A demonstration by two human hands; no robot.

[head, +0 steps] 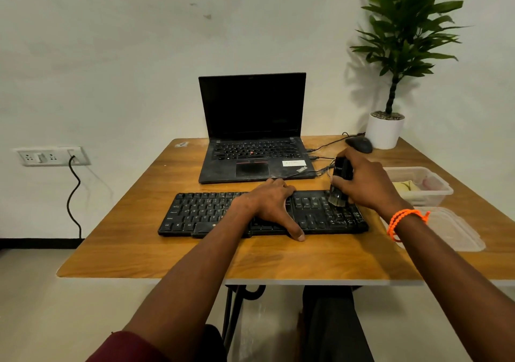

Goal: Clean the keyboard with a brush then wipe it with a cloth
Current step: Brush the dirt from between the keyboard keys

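Upright, the stubby black brush gripped by the right hand bristles the flat black keyboard, left hand spread atop.

Free room: bare table strip in front of keyboard, plus left side up to laptop. Narrow gap between keyboard and laptop, cables crossing its right end. Right side crowded: clear container and flat lid just beside keyboard end; mouse and plant pot block far right corner.
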